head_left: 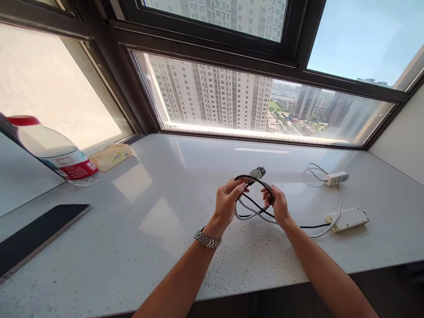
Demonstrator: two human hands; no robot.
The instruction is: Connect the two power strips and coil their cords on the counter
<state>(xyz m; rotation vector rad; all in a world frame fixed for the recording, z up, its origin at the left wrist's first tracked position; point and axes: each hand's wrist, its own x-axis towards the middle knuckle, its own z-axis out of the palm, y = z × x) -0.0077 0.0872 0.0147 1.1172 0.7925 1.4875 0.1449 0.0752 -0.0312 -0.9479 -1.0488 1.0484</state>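
My left hand (229, 199), a metal watch on its wrist, is closed on one side of a looped black cable (254, 177). My right hand (277, 202) pinches the loop's other side with curled fingers. A plug (257, 172) with white and black parts sits just beyond my left fingertips. Under the loop, a grey cable (245, 216) curves across the counter. Both cables run right, toward a flat white box (351, 220) with a yellowish edge. A small white power strip (337, 178) lies behind that box, with a white cord leading from it.
The speckled white counter (185, 265) reaches back to dark-framed windows (212, 53). On the left stand a clear bottle (66, 154) with a red cap and a soft yellowish packet (112, 157). A dark phone-like slab (39, 236) lies near the left edge.
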